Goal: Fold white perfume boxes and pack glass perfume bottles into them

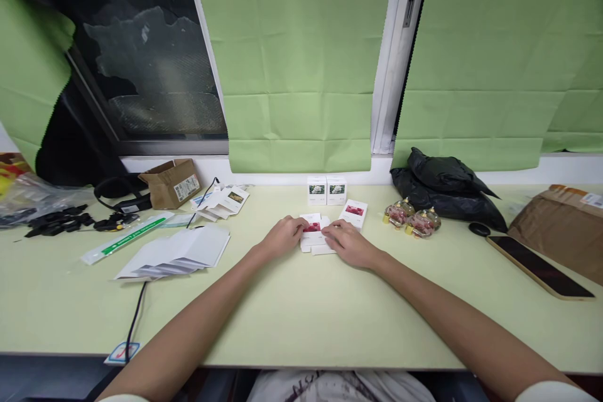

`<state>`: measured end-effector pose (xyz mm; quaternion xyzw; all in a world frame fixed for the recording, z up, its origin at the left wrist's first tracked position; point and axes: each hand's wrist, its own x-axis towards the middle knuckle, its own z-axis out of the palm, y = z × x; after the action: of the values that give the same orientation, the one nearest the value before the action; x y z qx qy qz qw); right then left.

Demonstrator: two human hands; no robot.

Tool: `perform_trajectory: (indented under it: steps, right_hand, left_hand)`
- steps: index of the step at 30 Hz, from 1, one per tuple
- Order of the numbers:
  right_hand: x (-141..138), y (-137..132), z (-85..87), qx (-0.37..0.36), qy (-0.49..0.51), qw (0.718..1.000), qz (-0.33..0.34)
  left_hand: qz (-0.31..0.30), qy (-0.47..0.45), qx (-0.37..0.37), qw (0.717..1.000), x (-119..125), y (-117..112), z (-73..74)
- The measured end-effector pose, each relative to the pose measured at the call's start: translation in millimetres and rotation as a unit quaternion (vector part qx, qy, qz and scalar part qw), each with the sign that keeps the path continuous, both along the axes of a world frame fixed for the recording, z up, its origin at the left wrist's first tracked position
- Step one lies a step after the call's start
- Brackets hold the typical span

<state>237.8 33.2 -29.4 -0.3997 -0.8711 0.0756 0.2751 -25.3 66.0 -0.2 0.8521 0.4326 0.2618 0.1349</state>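
1. Garment [342, 386], white, dark lettering; at the bottom edge of the view, below the front edge of the counter [282, 320].
2. Forearms, two, bare, with pale sleeves at the lower corners; reaching inward over the pale green surface.
3. Left hand [284, 237]: fingers drawn narrow, holding the left edge of the pink-flower carton.
4. Right hand [349, 244]: fingers bent and narrow, holding the right edge of the same carton; palm low over the counter.
5. Pink-flower carton [311, 237], white, printed panel uppermost; between the two hands, white flaps spread at its near side, partly covered by the fingers.
6. Second pink-flower box [354, 212], white; just behind the right hand, tilted in line.
7. White-flower boxes, two [317, 191] [336, 191]; upright, side by side, behind the carton, near the wall.
8. Ornate glass pieces, two [398, 213] [423, 223], pink and gold; close together, right of the second box.
9. Black plastic bags [443, 185], piled; behind the glass pieces.
10. Phone [539, 267], dark screen up, gold edge; a small black disc [479, 229] just beside its far end.
11. Brown parcel [560, 229]; at far right, beyond the phone.
12. White folded sheets [176, 252], fanned stack; well left of the left hand.
13. Green-striped packet [129, 239], long, slim; behind and left of the stack.
14. Cardboard box [172, 185], brown, labelled; near the wall, left.
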Motion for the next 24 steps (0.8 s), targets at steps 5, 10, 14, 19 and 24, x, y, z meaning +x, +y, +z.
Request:
perform_trajectory:
  steps: [5,10,14,19,24]
  right_hand:
    - [0,1,0.2,-0.020,0.004,1.000,0.001]
    - [1,1,-1.2,-0.027,0.003,1.000,0.003]
    - [2,-1,-1.5,-0.026,0.003,1.000,0.004]
    - [5,0,-2.8,-0.029,0.016,0.999,0.019]
    - [9,4,0.2,-0.009,0.052,0.998,0.025]
  left_hand:
    - [-0.021,-0.006,-0.074,0.997,-8,5,6.3]
    - [-0.048,-0.002,-0.110,0.993,-15,9,7.7]
    - [-0.043,0.013,-0.086,0.995,-16,9,7.7]
    - [-0.045,-0.023,-0.048,0.998,-15,5,8.6]
    - [-0.037,-0.090,-0.050,0.994,-10,2,10.1]
